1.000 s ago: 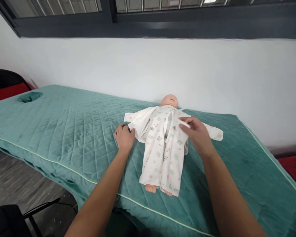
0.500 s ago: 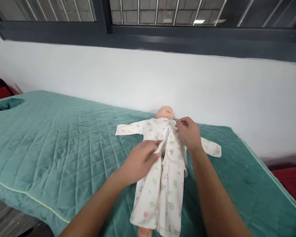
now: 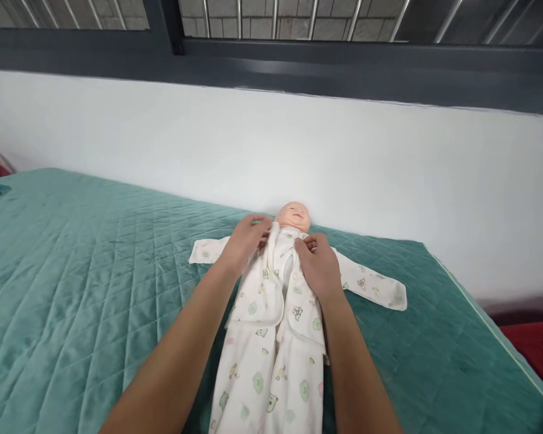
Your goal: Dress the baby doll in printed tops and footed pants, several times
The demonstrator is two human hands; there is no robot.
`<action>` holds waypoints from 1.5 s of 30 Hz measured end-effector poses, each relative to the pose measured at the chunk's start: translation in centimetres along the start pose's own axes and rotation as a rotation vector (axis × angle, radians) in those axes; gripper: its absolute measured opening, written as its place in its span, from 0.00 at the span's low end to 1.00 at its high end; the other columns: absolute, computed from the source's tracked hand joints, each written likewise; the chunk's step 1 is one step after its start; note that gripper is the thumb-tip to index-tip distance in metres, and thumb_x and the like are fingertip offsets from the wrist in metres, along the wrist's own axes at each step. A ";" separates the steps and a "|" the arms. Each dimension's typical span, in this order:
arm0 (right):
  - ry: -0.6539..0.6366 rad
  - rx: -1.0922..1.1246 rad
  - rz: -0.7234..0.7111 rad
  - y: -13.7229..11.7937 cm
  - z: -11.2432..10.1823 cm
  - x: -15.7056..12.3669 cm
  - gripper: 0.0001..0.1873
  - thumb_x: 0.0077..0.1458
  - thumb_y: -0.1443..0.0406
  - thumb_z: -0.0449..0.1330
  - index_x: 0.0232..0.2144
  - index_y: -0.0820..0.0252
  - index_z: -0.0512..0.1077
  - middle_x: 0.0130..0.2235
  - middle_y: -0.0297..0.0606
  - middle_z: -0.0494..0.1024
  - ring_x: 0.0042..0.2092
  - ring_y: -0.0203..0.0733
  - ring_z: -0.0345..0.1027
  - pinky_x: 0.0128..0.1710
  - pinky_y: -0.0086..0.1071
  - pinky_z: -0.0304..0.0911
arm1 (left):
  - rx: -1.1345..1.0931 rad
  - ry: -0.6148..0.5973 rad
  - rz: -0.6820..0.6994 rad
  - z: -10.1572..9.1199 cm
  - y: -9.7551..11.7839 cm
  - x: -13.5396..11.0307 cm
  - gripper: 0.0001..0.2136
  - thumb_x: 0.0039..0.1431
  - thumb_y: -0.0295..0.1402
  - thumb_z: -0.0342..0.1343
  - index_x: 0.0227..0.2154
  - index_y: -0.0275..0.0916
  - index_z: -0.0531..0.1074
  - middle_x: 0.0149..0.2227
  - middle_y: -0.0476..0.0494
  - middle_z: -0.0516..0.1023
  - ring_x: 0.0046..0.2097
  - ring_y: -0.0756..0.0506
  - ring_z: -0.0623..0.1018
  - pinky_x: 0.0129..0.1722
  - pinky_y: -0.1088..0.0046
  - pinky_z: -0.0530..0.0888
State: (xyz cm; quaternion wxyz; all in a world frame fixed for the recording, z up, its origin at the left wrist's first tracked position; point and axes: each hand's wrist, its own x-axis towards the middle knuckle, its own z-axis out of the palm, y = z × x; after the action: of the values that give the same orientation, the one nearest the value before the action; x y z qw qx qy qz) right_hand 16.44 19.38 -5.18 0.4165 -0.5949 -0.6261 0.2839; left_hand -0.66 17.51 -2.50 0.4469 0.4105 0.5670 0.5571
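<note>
Near the far edge of the bed [image 3: 95,241], the doll [image 3: 293,214] has jacket [image 3: 256,304] and trousers [image 3: 244,374] on, but the jacket's front is not yet closed, the right hand [image 3: 320,265] seemingly pinching its edge, the left hand [image 3: 244,244] beside the collar, its fingers' grip I cannot tell.
</note>
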 end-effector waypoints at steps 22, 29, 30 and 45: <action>0.002 0.104 -0.076 1.2 0.5 0.2 0.15 0.62 0.58 0.56 0.43 0.53 0.81 0.44 0.40 0.73 0.46 0.47 0.71 0.52 0.44 0.64 | 0.531 -0.254 0.245 1.6 0.0 3.6 0.07 0.57 0.35 0.56 0.28 0.39 0.75 0.33 0.48 0.81 0.36 0.46 0.77 0.38 0.71 0.68; -0.033 0.366 -0.179 1.9 0.5 0.8 0.12 0.60 0.60 0.60 0.44 0.53 0.80 0.47 0.37 0.75 0.50 0.44 0.71 0.54 0.40 0.64 | 0.294 -0.223 0.247 3.0 -0.2 3.3 0.07 0.60 0.36 0.56 0.29 0.39 0.73 0.27 0.50 0.76 0.31 0.49 0.74 0.35 0.72 0.68; -0.037 0.370 -0.177 1.9 0.6 0.8 0.12 0.60 0.60 0.60 0.44 0.53 0.80 0.47 0.36 0.75 0.50 0.44 0.71 0.55 0.40 0.64 | 0.285 -0.233 0.238 3.0 -0.2 3.3 0.07 0.59 0.36 0.57 0.29 0.39 0.73 0.27 0.50 0.76 0.31 0.49 0.73 0.35 0.72 0.67; -0.011 0.241 -0.220 1.9 1.2 0.9 0.13 0.57 0.60 0.61 0.45 0.53 0.78 0.49 0.39 0.72 0.48 0.45 0.68 0.51 0.42 0.65 | 0.236 -0.316 0.128 2.0 -1.0 4.1 0.04 0.51 0.32 0.60 0.30 0.39 0.77 0.32 0.47 0.80 0.33 0.49 0.75 0.35 0.72 0.68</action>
State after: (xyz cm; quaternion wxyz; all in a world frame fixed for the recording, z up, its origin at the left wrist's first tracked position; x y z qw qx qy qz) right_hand 16.47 20.68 -7.22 0.5101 -0.4669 -0.6510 0.3130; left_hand 0.26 21.98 -3.68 0.4428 0.5773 0.5240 0.4429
